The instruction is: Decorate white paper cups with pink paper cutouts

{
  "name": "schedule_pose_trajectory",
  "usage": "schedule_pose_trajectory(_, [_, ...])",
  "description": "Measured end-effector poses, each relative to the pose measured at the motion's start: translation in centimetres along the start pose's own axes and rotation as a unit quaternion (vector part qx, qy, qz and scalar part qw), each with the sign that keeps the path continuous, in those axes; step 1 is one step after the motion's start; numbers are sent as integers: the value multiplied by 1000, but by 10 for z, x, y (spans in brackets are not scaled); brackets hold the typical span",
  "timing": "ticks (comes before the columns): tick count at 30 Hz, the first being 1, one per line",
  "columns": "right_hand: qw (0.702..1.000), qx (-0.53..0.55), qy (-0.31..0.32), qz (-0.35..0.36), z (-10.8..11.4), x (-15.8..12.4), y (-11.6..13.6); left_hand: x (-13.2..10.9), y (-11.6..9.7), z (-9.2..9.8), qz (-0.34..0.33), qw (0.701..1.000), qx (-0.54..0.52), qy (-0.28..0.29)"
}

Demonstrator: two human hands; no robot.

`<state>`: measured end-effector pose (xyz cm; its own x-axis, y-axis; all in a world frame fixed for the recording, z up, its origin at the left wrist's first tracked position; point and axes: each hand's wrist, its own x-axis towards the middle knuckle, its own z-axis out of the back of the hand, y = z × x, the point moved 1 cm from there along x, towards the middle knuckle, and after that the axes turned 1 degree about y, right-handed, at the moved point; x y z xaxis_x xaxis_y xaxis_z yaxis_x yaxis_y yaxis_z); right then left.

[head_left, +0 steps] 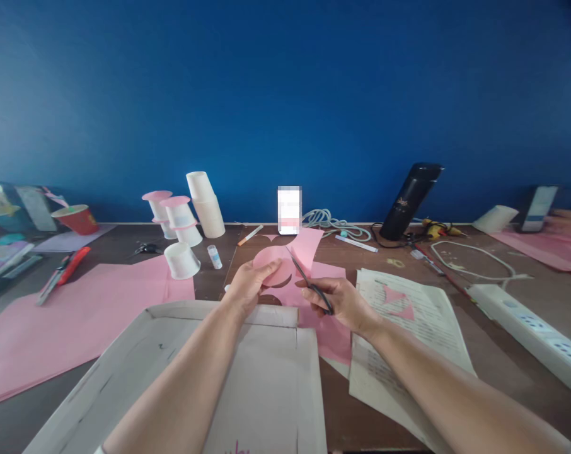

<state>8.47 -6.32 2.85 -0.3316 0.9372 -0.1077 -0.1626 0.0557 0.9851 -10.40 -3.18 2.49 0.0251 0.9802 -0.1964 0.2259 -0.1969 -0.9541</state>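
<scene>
My left hand pinches a sheet of pink paper with a rounded edge, thumb on top. In my right hand is a pair of scissors with dark handles. The blades point up and left and lie at the paper, beside the rounded part. A pink strip of the paper stands up to the right of the blades. Beneath both hands lies more pink paper with curved cut-outs. Whether the blades are apart is too small to tell.
A white box lid lies under my left forearm. Printed sheets with pink scraps lie at right, near a power strip. Paper cups, a glue stick, a phone and a black flask stand behind. A box cutter lies left.
</scene>
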Motion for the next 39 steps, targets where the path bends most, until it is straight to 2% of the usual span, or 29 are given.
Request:
schedule_pose_trajectory(11, [1000, 8, -1, -6, -2, -1, 1, -4, 0, -3, -11, 1000, 19, 2])
schedule_pose_trajectory(20, [1000, 7, -4, -6, -1, 1, 0, -1, 4, -2, -13, 999, 36, 30])
schedule_pose_trajectory(39, [1000, -3, -13, 4, -1, 1, -1, -4, 0, -4, 2, 1000, 9, 24])
